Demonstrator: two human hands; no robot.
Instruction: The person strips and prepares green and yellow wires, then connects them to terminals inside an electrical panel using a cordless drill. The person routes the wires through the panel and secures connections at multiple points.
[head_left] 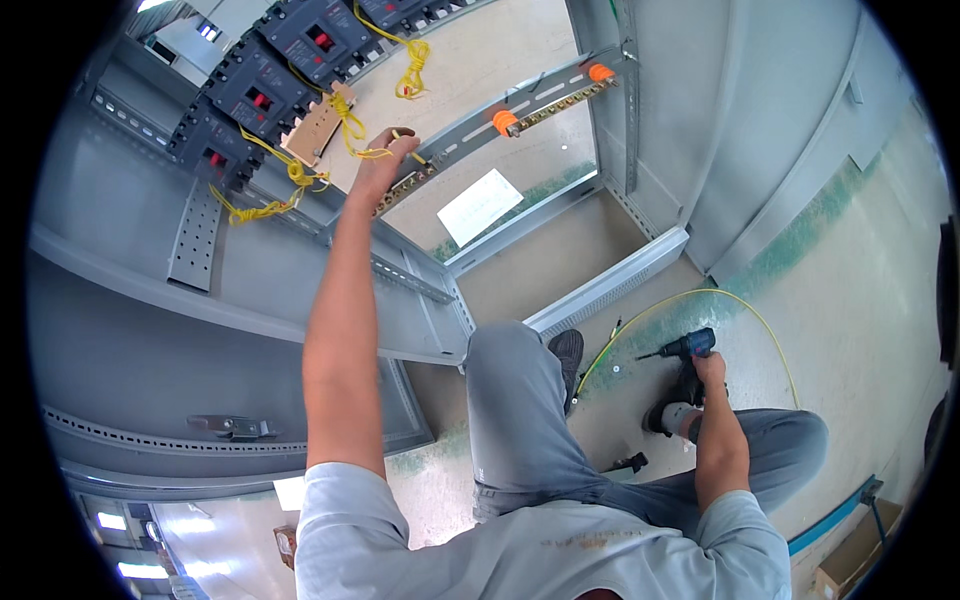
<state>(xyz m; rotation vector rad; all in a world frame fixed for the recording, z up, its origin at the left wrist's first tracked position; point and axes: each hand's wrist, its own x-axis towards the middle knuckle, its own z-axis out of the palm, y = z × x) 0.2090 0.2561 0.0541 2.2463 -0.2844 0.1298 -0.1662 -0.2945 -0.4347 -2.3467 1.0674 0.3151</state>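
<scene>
Left hand [383, 160] pinches a yellow wire [350, 120] inside the grey cabinet [200, 260]; right hand [712, 372] grips a blue drill [688, 347]

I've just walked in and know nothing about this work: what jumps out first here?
The left hand reaches up into an open grey electrical cabinet and rests on a brass terminal bar, beside loose yellow wires and a row of black circuit breakers. Down on the floor at the right, the right hand grips a blue cordless drill.
</scene>
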